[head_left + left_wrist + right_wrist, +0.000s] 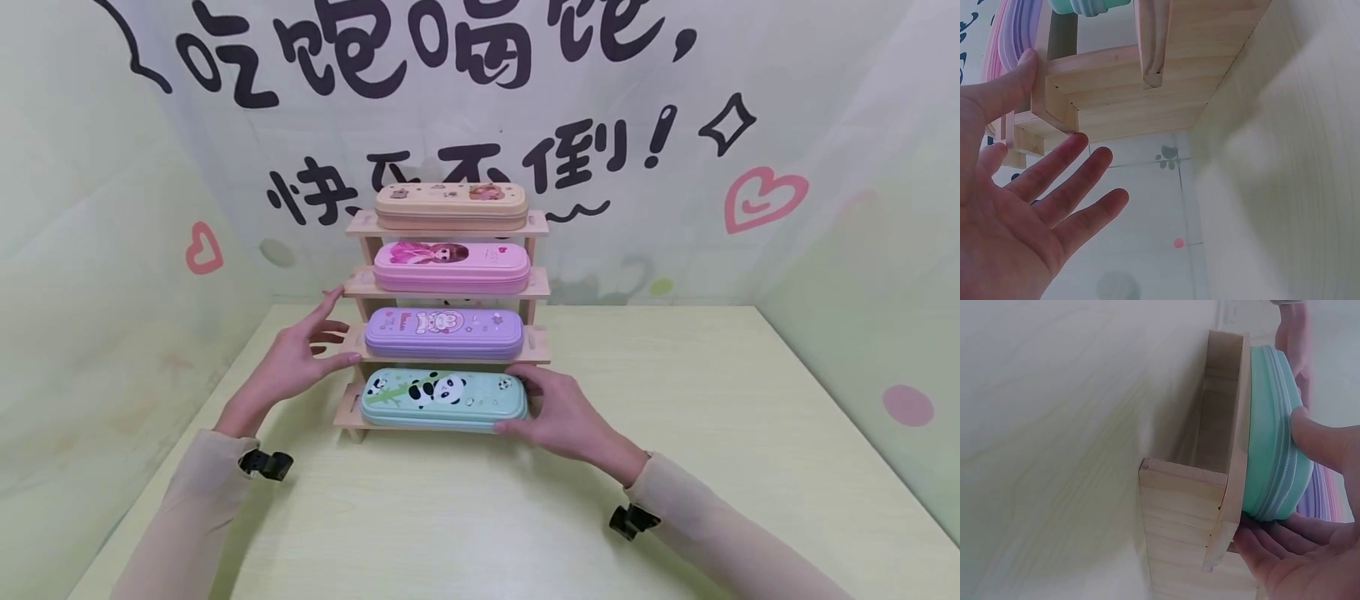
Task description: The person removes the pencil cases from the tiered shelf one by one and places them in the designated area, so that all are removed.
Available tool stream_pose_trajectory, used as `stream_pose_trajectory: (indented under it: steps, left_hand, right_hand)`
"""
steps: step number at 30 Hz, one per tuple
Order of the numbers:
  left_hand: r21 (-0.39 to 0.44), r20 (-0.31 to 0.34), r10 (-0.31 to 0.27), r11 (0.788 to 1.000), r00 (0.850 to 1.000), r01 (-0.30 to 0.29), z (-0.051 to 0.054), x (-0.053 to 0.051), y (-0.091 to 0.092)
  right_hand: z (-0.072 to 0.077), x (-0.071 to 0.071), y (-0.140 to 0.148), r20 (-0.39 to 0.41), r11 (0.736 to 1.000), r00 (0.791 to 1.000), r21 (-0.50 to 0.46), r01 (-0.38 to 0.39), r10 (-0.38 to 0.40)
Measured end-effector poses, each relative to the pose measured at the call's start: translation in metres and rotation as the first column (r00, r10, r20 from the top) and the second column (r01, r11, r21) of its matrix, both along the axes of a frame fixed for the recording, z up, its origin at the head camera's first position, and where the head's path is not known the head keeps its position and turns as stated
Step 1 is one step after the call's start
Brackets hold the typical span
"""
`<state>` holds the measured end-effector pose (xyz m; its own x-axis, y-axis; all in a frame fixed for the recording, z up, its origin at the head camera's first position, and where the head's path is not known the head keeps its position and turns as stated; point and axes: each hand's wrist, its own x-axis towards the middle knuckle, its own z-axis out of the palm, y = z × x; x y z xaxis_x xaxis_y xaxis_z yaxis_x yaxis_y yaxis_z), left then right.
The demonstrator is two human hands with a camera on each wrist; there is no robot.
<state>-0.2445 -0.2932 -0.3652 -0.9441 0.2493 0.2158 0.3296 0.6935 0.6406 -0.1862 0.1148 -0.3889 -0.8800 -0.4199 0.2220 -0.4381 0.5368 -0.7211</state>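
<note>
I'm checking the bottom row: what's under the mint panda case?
The lowest wooden step is under the mint panda case. The step's left end shows; the stretch directly beneath is covered.

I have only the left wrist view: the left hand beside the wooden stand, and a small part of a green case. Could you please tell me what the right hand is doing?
Observer: The right hand holds the right end of the green case.
Operator: Thank you. Which picture is on top of this case?
Observer: Pandas, the biggest near the middle.
Operator: And how many cases are on the stand in total, please?
Observer: Four: above the green one, a purple case, then a pink case and, at the top, a peach case.
</note>
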Motion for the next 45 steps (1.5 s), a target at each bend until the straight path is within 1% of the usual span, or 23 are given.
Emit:
stream_pose_trajectory:
  steps: [7,12,21,28,32,38,45]
  left_hand:
    - [-0.013,-0.004,-0.001,1.000,1.000,0.001,0.000,-0.001,0.000]
    - [-0.005,-0.005,-0.002,1.000,1.000,0.002,-0.001,-0.001,0.000]
    - [-0.003,-0.017,-0.005,1.000,1.000,0.005,-0.004,-0.002,0.001]
    - [0.000,-0.019,-0.003,1.000,1.000,0.003,-0.004,-0.001,0.000]
    - [0.003,-0.018,-0.003,1.000,1.000,0.003,-0.003,-0.001,0.001]
    - [0.002,-0.012,0.002,1.000,1.000,-0.002,-0.002,-0.001,0.001]
    - [0.007,-0.005,0.002,1.000,1.000,-0.001,-0.001,0.000,0.001]
  right_hand:
    - [0.002,-0.002,0.003,0.007,1.000,1.000,0.014,-0.027,0.027]
    - [0.002,-0.004,0.002,0.016,0.999,0.999,0.014,-0.049,0.049]
    - [0.000,-0.003,0.003,0.029,0.999,0.999,-0.026,-0.021,0.022]
    - [-0.003,0.000,0.009,-0.003,0.999,1.000,-0.053,0.004,-0.004]
    - [-0.004,0.002,0.013,-0.006,0.997,1.000,-0.082,0.016,-0.016]
    - [-0.006,0.005,0.020,0.015,0.991,1.000,-0.131,0.025,-0.023]
    - [-0.009,0.008,0.028,0.034,0.988,0.999,-0.152,0.038,-0.033]
